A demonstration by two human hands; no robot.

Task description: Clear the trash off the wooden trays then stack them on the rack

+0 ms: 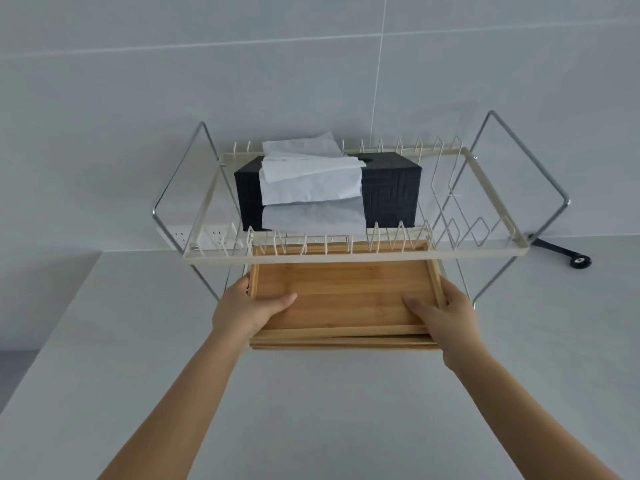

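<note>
The far part of the upper wooden tray [346, 292] is screened by the front rail of the rack [346, 255], and the tray beneath it [346, 342] is covered except for its near edge. The fingers of the left hand [247, 306] and right hand [441, 315] are tucked out of sight under the trays — only the thumbs are seen. The front of the tissue box [388, 188] is partly masked by tissues [308, 181]. The arms are cut off by the lower edge.

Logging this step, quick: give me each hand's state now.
Left hand: closed on the top tray, left edge, thumb inside.
Right hand: closed on the same tray, right edge, thumb inside.
</note>
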